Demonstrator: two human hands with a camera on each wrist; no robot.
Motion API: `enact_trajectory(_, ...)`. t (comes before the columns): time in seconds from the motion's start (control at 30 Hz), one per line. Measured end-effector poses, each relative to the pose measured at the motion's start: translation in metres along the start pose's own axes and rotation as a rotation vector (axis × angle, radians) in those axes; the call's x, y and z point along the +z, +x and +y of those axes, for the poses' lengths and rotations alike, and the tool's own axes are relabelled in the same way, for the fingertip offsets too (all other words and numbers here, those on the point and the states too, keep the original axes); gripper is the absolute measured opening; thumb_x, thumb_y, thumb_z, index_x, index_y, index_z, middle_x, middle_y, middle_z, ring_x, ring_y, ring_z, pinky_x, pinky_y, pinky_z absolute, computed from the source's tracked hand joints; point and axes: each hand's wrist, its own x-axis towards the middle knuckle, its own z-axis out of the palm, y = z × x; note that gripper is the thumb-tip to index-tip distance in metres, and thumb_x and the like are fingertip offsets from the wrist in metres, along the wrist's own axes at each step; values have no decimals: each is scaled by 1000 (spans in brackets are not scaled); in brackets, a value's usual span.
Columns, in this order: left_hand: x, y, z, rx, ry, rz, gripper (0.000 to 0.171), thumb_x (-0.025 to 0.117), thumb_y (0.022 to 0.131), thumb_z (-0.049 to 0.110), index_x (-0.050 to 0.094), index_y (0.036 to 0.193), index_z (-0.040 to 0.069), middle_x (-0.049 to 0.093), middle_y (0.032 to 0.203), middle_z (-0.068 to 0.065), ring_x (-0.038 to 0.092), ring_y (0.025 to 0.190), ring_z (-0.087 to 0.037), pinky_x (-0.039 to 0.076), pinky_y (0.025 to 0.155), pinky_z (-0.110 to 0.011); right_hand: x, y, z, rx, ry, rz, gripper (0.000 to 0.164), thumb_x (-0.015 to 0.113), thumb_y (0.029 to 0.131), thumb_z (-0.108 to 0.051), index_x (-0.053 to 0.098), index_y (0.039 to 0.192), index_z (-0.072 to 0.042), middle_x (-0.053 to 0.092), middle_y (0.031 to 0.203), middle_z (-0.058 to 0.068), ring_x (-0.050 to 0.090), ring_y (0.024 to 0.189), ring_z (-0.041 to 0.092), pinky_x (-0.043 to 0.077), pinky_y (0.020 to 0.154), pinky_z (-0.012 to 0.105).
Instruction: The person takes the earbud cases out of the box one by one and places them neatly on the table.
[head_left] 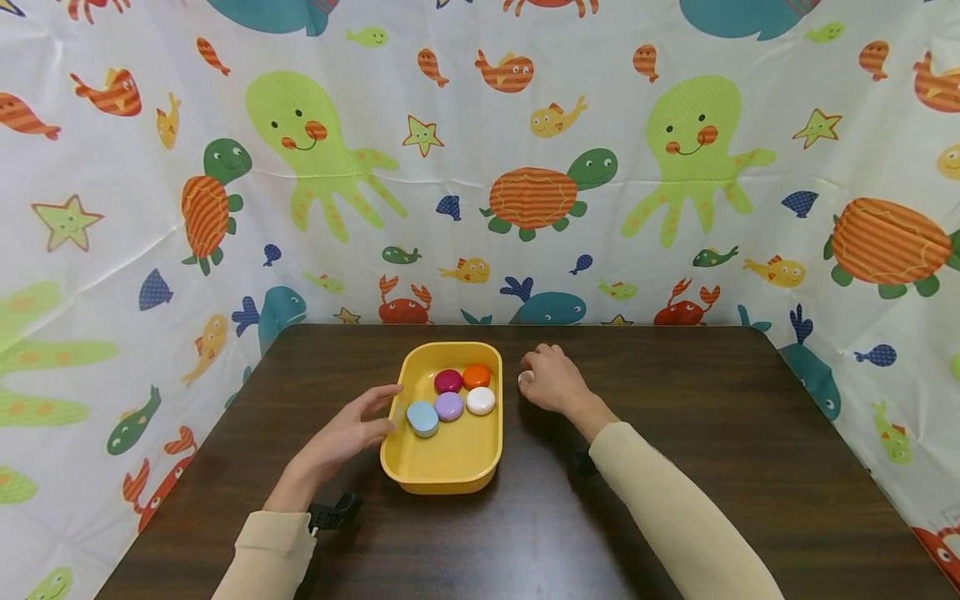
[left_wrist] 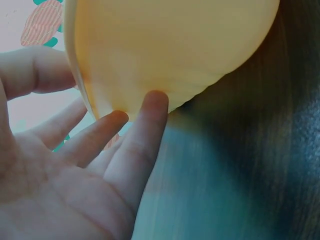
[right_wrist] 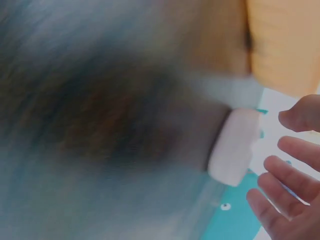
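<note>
A yellow plastic tray (head_left: 442, 460) stands on the table. In it lie smooth rounded pieces: dark pink (head_left: 448, 381), orange (head_left: 476, 377), lavender (head_left: 449, 406), white (head_left: 481, 401) and light blue (head_left: 423, 418), which looks taller. My left hand (head_left: 347, 433) is at the tray's left side; in the left wrist view its spread fingertips (left_wrist: 155, 102) touch the outer wall. To the right of the tray, my right hand (head_left: 553, 379) hovers by another white piece (right_wrist: 235, 147). In the right wrist view its loosely bent fingers are apart from that piece, which rests on the table.
The dark wooden table (head_left: 697, 433) ends at the back against a white cloth (head_left: 450, 83) printed with sea animals, which also hangs at both sides. A black strap (head_left: 333, 512) is on the left wrist.
</note>
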Motion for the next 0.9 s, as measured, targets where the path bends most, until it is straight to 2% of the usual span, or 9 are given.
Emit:
enact_trajectory(0.23, 0, 0, 0, 0, -7, 3, 65, 60, 98, 14, 32, 156, 9, 26, 163, -24, 41, 140, -45, 43, 108, -57, -10, -1, -9, 16, 72, 47, 31, 67, 92, -24, 72, 119, -9, 63, 119, 9, 52, 107, 25, 54, 96, 42)
enact_trajectory(0.63, 1, 2, -2, -3, -14, 12, 62, 60, 99, 14, 34, 155, 10, 26, 163, -22, 38, 143, -44, 42, 109, -58, -23, -5, -29, -65, 58, 128, 28, 68, 93, -23, 73, 115, -8, 64, 112, 8, 54, 105, 25, 55, 92, 40)
enact_trajectory(0.9, 1, 3, -3, -19, -10, 26, 60, 59, 99, 14, 34, 153, 10, 27, 163, -21, 38, 142, -44, 40, 110, -59, -29, -7, -43, -113, 68, 141, 30, 69, 93, -22, 73, 116, -5, 65, 113, 9, 55, 106, 26, 55, 94, 40)
